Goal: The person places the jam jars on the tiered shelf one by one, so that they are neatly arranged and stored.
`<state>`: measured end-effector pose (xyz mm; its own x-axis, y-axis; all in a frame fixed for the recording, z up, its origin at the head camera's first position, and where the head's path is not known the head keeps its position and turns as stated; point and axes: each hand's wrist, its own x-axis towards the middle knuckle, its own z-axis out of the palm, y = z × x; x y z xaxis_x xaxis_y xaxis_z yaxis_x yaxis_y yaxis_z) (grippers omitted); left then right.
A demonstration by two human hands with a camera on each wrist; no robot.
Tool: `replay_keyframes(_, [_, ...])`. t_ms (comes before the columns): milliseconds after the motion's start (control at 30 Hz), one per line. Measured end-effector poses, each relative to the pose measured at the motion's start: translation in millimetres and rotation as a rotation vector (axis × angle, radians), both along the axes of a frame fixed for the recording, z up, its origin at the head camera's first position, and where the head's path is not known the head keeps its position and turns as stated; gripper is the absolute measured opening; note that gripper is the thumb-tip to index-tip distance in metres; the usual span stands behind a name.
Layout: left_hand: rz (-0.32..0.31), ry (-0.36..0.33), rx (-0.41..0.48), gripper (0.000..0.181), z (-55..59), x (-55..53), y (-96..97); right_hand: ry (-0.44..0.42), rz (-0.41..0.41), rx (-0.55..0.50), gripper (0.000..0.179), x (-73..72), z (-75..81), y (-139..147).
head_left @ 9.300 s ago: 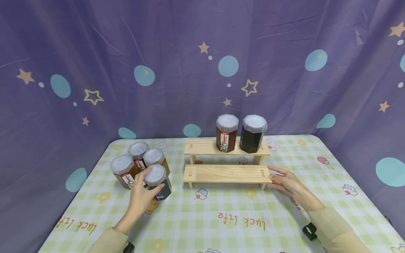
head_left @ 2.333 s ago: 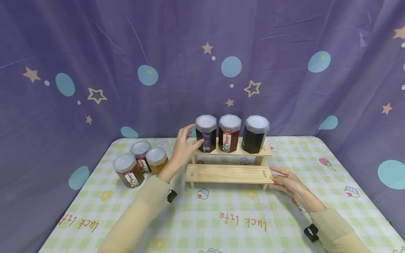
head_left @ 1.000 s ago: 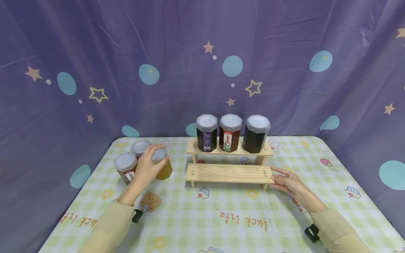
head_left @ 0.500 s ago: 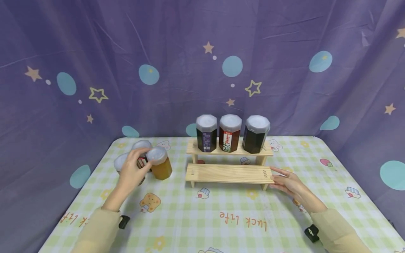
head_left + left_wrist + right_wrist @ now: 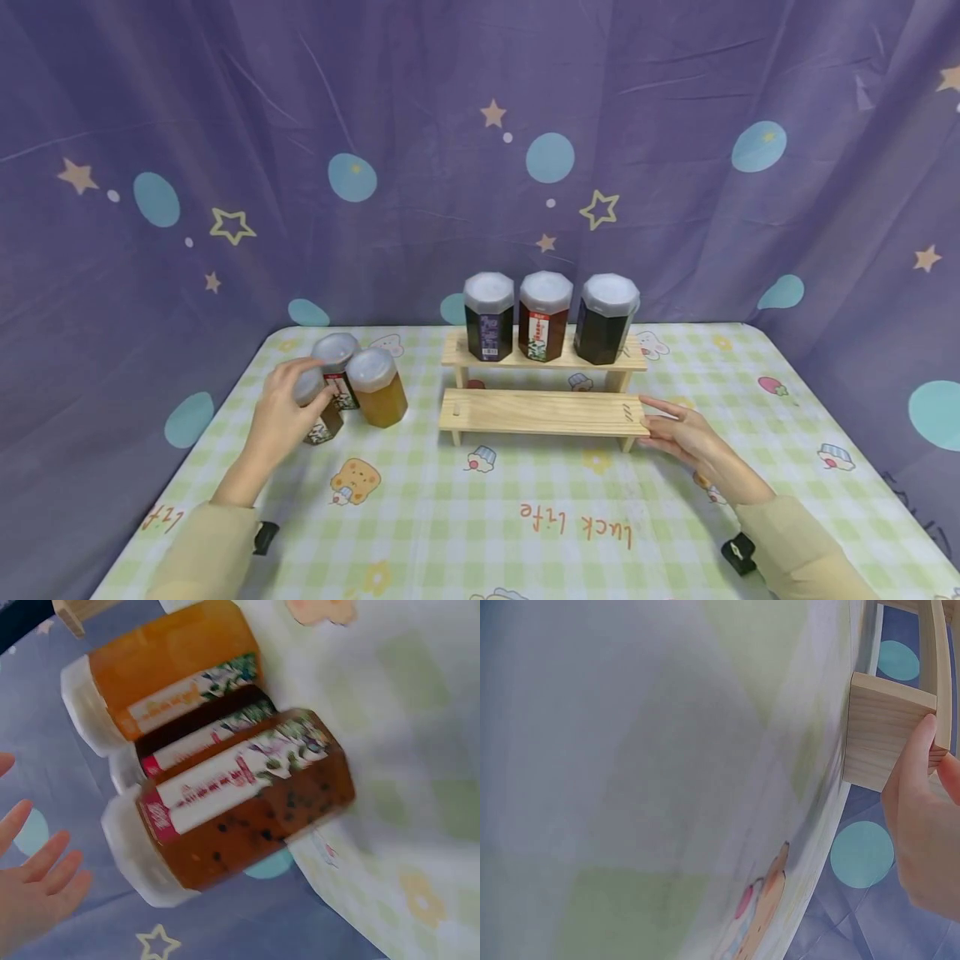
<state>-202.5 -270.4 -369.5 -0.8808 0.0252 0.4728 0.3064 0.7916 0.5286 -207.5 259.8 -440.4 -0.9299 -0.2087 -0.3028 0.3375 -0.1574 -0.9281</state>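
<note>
My left hand (image 5: 279,412) is spread around the lid end of a brown jam jar (image 5: 324,425), the nearest of three lidded jars at the left. In the left wrist view its fingers (image 5: 49,868) stand apart from that jar's white lid. A golden jar (image 5: 382,402) and a dark red jar (image 5: 337,348) stand close behind. With thumb and fingers, my right hand (image 5: 686,437) holds the right end of a two-step wooden shelf (image 5: 540,410) at its lower board. On the upper step stand a purple-labelled dark jar (image 5: 489,321), a red-brown jar (image 5: 545,321) and a black jar (image 5: 606,321).
A green checked tablecloth (image 5: 465,533) with printed pictures covers the table. Behind it and at the sides hangs a purple curtain (image 5: 420,100) with stars and blue dots. The table's back edge runs just behind the shelf.
The purple-labelled dark jar went from the left group to the upper step, and my left hand let it go. The hand then passed from the golden jar leftward to the brown one. My right hand stayed put.
</note>
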Motion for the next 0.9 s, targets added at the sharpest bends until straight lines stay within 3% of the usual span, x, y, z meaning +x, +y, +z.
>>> replay_keyframes(367, [0.033, -0.001, -0.010, 0.041, -11.2, -5.5, -21.1, -0.005, 0.002, -0.023, 0.063, -0.1, -1.3, 1.3])
replay_keyframes(900, [0.067, -0.142, 0.011, 0.060, -25.5, -13.6, -39.3, 0.004, 0.000, -0.012, 0.064, -0.8, -2.4, 0.9])
